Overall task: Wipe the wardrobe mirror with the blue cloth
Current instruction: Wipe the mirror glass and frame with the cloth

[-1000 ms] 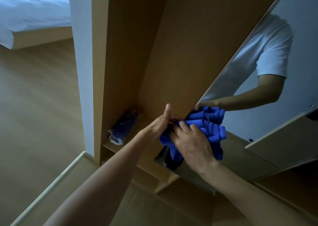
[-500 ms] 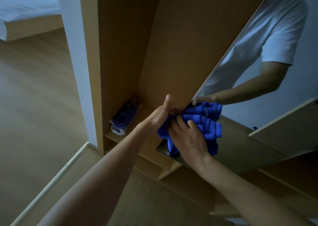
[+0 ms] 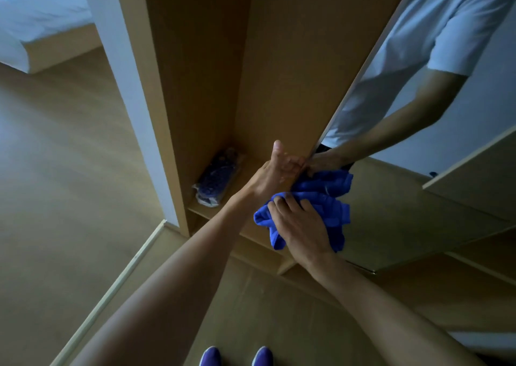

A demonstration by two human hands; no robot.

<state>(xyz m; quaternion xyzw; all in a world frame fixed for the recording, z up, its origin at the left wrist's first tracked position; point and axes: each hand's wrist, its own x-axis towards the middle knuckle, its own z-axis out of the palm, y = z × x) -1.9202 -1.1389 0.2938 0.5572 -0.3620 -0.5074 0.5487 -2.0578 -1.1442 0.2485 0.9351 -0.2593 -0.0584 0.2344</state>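
A dim bedroom with a wood floor (image 3: 55, 170) and a bed (image 3: 36, 11) far off at the upper left; ahead stands an open wardrobe (image 3: 209, 72), its door faced with one mirror (image 3: 418, 212). One blue cloth (image 3: 332, 209) lies bunched against the glass near the mirror's lower left corner. The right hand (image 3: 301, 226) presses it there, fingers bent over the folds and holding them. The left hand (image 3: 276, 173), just beside the cloth, grips the door's edge, thumb up (probably steadying it). Most of the glass lies up and to the right of the cloth, along the mirror's long upright axis, so the right hand would likely sweep that way. One wrapped bundle (image 3: 216, 181) sits on a shelf; two shoes (image 3: 210, 356) show below.
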